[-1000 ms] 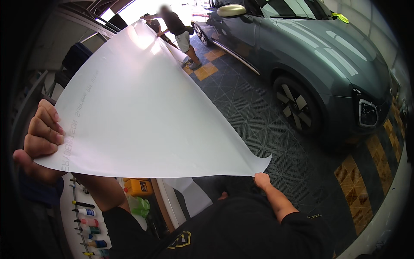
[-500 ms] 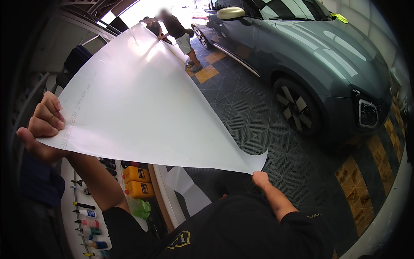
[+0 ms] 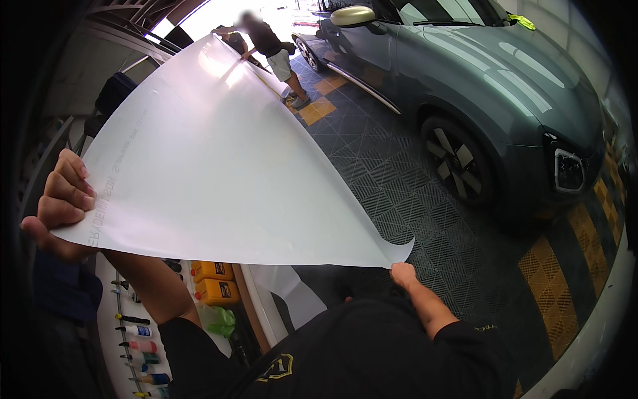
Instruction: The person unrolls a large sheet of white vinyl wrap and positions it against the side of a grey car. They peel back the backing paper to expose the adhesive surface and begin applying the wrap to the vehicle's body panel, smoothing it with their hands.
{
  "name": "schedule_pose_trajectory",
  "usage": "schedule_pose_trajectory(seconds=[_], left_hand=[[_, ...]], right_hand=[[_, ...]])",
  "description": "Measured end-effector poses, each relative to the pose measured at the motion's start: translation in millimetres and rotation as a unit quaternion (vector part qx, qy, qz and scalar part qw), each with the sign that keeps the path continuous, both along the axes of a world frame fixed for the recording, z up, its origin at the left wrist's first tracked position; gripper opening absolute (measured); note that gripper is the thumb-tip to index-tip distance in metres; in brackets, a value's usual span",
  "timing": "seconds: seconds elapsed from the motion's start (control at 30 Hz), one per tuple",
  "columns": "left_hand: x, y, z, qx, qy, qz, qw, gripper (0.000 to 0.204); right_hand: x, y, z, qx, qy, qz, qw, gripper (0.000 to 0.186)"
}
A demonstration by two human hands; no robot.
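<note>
White sheet (image 3: 206,166): a large, pale, glossy piece stretched from the left and lower centre of the frame to its upper centre, narrowing toward the far end; faint printing runs along its left side.
Left hand (image 3: 66,199): grasping the sheet at its lower-left corner, at the left of the frame, fingers folded over the edge with their tips on the face; the thumb juts out below, its contact hard to make out.
Right hand (image 3: 403,274): closed on the sheet's lower-right corner, right of the frame's centre; a flap of the sheet curls up just beside it.
Co-worker (image 3: 267,41): upper centre, in a dark top and light shorts, both arms reaching to the far edge; the exact grip is too small to tell. Another person (image 3: 234,41) is partly hidden behind.
Car (image 3: 492,86): grey-green, filling the upper right, front wheel (image 3: 455,159) facing the sheet; a bright yellow-green cloth (image 3: 522,22) lies near its windscreen.
Floor (image 3: 405,173): dark patterned tiles with yellow-orange patches, centre to lower right.
Lower left: yellow jugs (image 3: 216,292), a green bag-like thing (image 3: 221,322) and a row of hanging bottles (image 3: 141,347).
</note>
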State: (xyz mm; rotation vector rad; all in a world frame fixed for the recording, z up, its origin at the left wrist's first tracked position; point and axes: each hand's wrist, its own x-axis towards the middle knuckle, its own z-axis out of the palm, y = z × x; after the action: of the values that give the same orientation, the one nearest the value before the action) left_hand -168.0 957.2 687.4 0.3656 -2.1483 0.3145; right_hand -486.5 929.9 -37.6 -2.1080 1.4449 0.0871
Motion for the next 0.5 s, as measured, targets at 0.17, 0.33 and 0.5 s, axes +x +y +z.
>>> schedule_pose_trajectory(seconds=[0.17,0.33,0.5], left_hand=[[-7,-1,-3,-0.001,-0.006,0.006,1.000,0.059],[-6,5,0,0.006,-0.023,0.003,1.000,0.059],[-4,14,2,0.035,-0.052,0.018,0.998,0.060]], right_hand=[[0,2,7,-0.006,0.020,0.004,1.000,0.027],[2,4,6,-0.002,0.028,0.002,1.000,0.027],[-2,5,8,0.015,0.036,-0.014,0.999,0.027]])
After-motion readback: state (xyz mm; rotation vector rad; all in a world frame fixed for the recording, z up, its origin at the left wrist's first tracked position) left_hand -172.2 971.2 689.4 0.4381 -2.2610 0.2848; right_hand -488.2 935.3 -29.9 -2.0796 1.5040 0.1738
